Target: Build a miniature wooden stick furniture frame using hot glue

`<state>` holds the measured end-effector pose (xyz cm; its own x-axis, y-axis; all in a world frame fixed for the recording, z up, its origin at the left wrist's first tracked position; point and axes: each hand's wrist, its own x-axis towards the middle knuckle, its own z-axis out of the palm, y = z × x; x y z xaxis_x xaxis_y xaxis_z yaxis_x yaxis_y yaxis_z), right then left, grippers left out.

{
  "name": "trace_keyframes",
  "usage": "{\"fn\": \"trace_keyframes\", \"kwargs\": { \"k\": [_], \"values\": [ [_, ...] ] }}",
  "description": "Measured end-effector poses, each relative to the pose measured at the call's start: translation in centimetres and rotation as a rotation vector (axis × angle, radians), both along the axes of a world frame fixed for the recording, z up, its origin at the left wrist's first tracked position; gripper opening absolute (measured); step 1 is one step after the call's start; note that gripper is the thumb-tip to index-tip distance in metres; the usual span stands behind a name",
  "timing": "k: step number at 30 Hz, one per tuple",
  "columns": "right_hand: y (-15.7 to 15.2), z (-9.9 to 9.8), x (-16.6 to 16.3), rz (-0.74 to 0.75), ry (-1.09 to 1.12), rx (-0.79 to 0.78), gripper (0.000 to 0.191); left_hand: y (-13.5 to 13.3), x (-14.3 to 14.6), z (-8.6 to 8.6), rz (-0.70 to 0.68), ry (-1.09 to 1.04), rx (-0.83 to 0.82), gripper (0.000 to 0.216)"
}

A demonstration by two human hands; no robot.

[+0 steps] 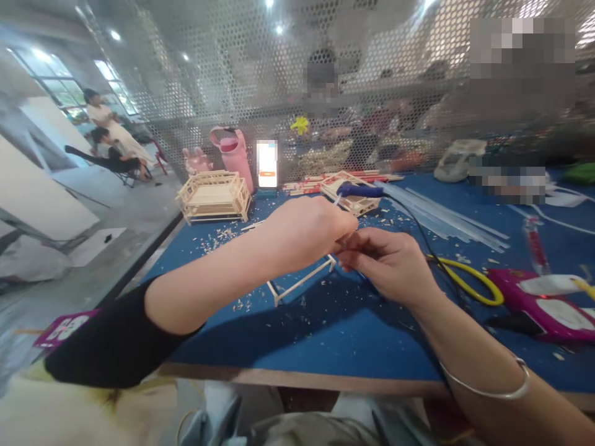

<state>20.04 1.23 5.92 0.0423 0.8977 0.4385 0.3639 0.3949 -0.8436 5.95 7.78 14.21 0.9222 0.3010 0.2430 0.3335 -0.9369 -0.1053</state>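
My left hand [304, 230] is closed in a fist over the blue table [325, 322], its fingertips meeting those of my right hand [388, 260]. My right hand is closed in a pinch on a thin wooden stick frame [302, 282] whose free end rests on the table. What the left fingers grip is hidden behind the fist. A blue glue gun [360, 191] with a black cord lies just beyond both hands. A silver bangle [493, 387] sits on my right wrist.
A small wooden model bed [214, 196] stands at the back left beside a pink bottle [235, 155] and a lit phone [266, 164]. Clear glue sticks [441, 217], yellow-handled scissors [469, 282] and magenta packaging [543, 303] lie to the right. Wood chips litter the table. People sit behind a mesh screen.
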Motion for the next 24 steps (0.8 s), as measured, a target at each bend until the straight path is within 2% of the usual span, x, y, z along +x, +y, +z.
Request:
{"fn": "trace_keyframes", "kwargs": {
  "k": [3,5,8,10,13,16,18,19,22,24],
  "values": [
    [-0.3,0.6,0.1,0.093,0.044,-0.052,0.020,-0.5,0.4,1.3,-0.028,0.049,-0.036,0.011],
    [-0.7,1.4,0.4,0.089,0.086,-0.048,0.023,-0.6,0.3,2.3,-0.035,0.025,-0.081,0.009],
    [-0.8,2.8,1.9,-0.021,0.130,0.005,0.026,-0.3,-1.1,3.5,0.027,-0.124,-0.145,0.014],
    [-0.2,3.2,3.6,-0.137,0.136,0.014,0.026,0.4,-2.8,3.5,0.131,-0.296,-0.162,0.019],
    [1.5,2.7,5.9,-0.270,-0.017,-0.095,0.026,1.7,-5.9,1.7,0.250,-0.493,-0.204,0.027],
    [2.8,1.6,6.0,-0.272,-0.293,-0.176,0.011,2.4,-7.8,-1.7,0.299,-0.533,-0.189,0.025],
    [2.8,1.2,4.4,-0.214,-0.399,-0.114,0.034,2.1,-7.9,-3.7,0.331,-0.559,-0.191,0.020],
    [2.5,1.3,3.2,-0.160,-0.414,-0.091,0.036,1.8,-7.6,-4.5,0.324,-0.565,-0.167,0.025],
    [1.1,2.2,-0.1,0.092,-0.387,-0.090,0.025,0.7,-6.4,-5.6,0.207,-0.556,-0.050,0.050],
    [0.4,3.0,-1.4,0.184,-0.339,-0.088,0.020,0.0,-5.7,-5.7,0.116,-0.599,0.032,0.052]
  ]
}}
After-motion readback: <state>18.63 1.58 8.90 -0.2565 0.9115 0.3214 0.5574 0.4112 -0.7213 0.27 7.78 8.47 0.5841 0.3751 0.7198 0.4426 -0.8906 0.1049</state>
